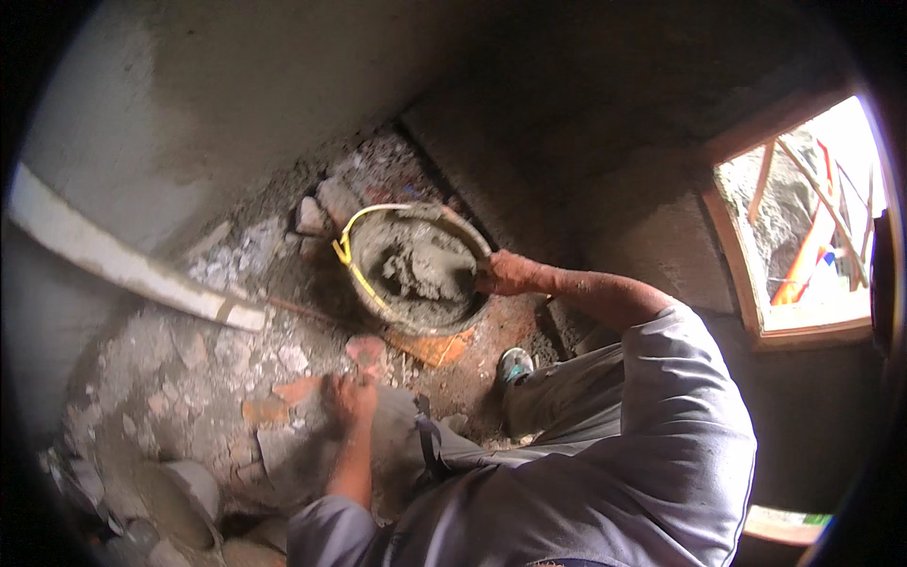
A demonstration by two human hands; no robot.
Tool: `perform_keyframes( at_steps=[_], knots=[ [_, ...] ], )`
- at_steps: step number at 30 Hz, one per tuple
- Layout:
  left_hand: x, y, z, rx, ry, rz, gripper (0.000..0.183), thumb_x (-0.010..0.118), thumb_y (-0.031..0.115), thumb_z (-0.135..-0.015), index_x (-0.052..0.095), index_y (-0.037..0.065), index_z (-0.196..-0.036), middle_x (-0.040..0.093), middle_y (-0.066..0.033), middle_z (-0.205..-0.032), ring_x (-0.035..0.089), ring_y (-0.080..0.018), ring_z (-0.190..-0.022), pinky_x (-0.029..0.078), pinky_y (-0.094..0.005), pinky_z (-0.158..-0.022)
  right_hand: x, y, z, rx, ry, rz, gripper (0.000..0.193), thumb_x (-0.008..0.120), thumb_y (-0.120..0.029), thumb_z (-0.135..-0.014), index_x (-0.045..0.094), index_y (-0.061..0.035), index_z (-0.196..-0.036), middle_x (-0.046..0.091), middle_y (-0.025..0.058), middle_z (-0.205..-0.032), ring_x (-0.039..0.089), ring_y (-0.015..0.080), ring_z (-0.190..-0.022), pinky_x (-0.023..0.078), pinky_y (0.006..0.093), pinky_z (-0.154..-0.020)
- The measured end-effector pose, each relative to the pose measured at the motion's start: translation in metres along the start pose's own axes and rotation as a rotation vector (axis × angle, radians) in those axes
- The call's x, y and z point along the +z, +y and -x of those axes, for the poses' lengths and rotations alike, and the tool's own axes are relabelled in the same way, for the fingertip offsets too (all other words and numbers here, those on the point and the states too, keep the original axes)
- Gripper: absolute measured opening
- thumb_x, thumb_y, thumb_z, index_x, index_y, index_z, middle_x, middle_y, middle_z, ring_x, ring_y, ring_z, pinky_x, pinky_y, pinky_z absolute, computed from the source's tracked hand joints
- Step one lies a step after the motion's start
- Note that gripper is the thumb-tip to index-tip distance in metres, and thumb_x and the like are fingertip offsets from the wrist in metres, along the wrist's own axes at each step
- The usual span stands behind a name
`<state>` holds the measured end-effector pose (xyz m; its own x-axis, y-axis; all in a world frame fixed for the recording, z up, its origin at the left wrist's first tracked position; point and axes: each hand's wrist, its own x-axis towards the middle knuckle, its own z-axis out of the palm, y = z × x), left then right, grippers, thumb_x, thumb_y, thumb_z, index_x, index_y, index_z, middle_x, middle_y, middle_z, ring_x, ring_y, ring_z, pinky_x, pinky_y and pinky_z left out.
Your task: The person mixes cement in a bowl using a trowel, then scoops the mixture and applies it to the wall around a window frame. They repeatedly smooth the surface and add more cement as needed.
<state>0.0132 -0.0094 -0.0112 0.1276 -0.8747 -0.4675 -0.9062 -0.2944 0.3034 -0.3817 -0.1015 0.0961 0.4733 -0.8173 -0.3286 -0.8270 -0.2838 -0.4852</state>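
Probably for steadying, our right fingers (488, 272) clasp the round, mortar-smeared bucket (463, 227) just left of them. Our left fingers' (348, 388) opening and hold we can't tell.

The lumpy grey mortar (430, 269) has a wet, pasty surface, with a dull sheen over its smoother part. Around it, the round grey basin (466, 229) carries a rough, mortar-caked rim, and its yellow curved handle (346, 248) looks like smooth plastic. The broken pale rubble (194, 354) is matt, gritty and dusty. The light grey shirt (652, 435) is soft, creased matt cloth; the reddish-brown window frame (732, 231) resembles wood.
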Motion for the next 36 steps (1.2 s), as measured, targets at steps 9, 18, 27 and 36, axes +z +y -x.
perform_keyframes(
  at_steps=[9, 18, 27, 36],
  knots=[
    [0.002, 0.009, 0.001, 0.005, 0.068, -0.043, 0.049, 0.052, 0.044, -0.085, 0.065, 0.004, -0.11, 0.045, -0.0193, -0.135, 0.037, -0.0376, -0.129, 0.028, -0.0594, -0.103, -0.101, -0.053, 0.014, 0.125, -0.136, 0.103, 0.032, 0.06, -0.031, -0.081, 0.06, -0.005, -0.1, 0.065, 0.0155, -0.086, 0.062, 0.0359, -0.087, 0.049, 0.0435, -0.074],
    [0.015, -0.019, 0.002, 0.02, 0.186, -0.105, 0.044, 0.058, 0.04, -0.082, 0.068, 0.002, -0.103, 0.047, -0.0207, -0.133, 0.038, -0.0378, -0.128, 0.031, -0.058, -0.103, -0.234, -0.05, -0.045, 0.081, -0.187, -0.816, 0.019, 0.071, -0.01, -0.07, 0.065, 0.0027, -0.083, 0.062, 0.0081, -0.065, 0.058, 0.0137, -0.049, 0.046, 0.0259, -0.042],
    [0.007, 0.01, 0.001, -0.016, 0.1, -0.075, 0.045, 0.057, 0.039, -0.084, 0.064, 0.002, -0.108, 0.046, -0.0218, -0.133, 0.036, -0.0387, -0.13, 0.024, -0.0603, -0.105, -0.265, 0.031, -0.006, 0.471, 0.54, -0.432, 0.026, 0.055, -0.018, -0.089, 0.061, -0.0036, -0.11, 0.064, 0.0138, -0.092, 0.063, 0.0231, -0.078, 0.052, 0.0356, -0.068],
    [-0.003, 0.019, -0.004, -0.074, 0.012, -0.018, 0.051, 0.054, 0.045, -0.086, 0.062, 0.003, -0.114, 0.041, -0.0173, -0.14, 0.035, -0.0353, -0.131, 0.024, -0.0574, -0.107, -0.102, -0.013, 0.007, -0.248, -0.353, 0.484, 0.03, 0.058, -0.023, -0.087, 0.058, -0.0037, -0.11, 0.064, 0.0151, -0.1, 0.06, 0.0308, -0.101, 0.048, 0.0428, -0.086]
  ],
)
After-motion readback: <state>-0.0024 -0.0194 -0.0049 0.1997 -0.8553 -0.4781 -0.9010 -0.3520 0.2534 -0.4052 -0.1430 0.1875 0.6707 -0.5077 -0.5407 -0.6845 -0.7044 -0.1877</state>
